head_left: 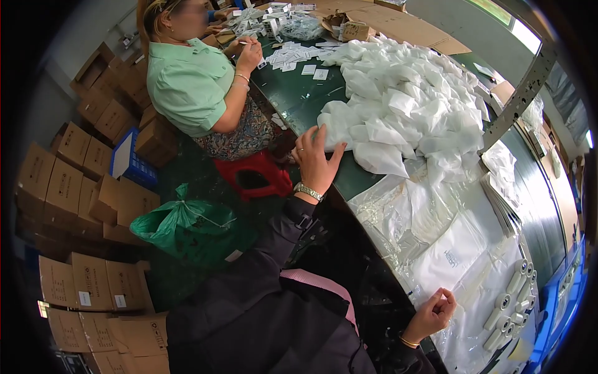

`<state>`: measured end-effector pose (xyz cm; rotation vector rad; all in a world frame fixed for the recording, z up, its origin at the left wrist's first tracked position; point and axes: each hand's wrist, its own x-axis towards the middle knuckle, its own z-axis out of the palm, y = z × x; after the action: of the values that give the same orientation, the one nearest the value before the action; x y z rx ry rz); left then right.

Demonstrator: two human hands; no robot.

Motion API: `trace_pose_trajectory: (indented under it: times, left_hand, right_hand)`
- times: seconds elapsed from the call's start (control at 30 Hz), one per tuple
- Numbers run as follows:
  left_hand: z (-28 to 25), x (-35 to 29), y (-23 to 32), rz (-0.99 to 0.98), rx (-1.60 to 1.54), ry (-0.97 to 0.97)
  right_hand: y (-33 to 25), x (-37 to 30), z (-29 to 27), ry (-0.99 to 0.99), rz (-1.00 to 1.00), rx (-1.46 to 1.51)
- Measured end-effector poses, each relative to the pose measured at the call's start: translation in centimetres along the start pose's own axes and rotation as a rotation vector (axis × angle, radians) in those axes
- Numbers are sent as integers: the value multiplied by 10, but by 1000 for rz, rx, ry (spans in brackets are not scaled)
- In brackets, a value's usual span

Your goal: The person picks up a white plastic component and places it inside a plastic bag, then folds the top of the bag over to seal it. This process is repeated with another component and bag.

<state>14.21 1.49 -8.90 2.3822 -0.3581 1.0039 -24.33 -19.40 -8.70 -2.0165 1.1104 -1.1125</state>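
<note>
My left hand (316,163), with a watch at the wrist, reaches out with its fingers spread and holds nothing. Its fingertips are at the near edge of a big heap of loose white bags (398,103); whether they touch it I cannot tell. Lower down, my right hand (431,316) is at the table's near edge, its fingers curled in and nothing visible in them. Just beyond it a flat white bag (451,254) with a small grey print lies on clear plastic sheeting (405,215).
White rolls (507,305) lie right of my right hand, near a blue crate (560,299). An upright metal post (520,93) stands at the right. Across the table's corner, a person in light green (190,87) handles small white cards (289,55). Cartons (62,181) and a green sack (180,218) are at left.
</note>
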Motion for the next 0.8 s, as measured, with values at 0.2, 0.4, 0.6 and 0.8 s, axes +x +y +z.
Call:
trace_pose_trajectory:
  times: [0.2,0.4,0.6,0.8]
  left_hand:
    - [-15,-1,31,68,-223,95]
    - [-58,-31,100,234,-563,-38]
    - [-68,-78,157,533,-957,-259]
    - [-64,-88,163,796,-924,-380]
  right_hand:
    - [-1,0,1,19,-1,59]
    - [2,-8,-1,45,4,91]
    - [10,-20,-12,336,18,330]
    - [-17,6,-27,178,132,299]
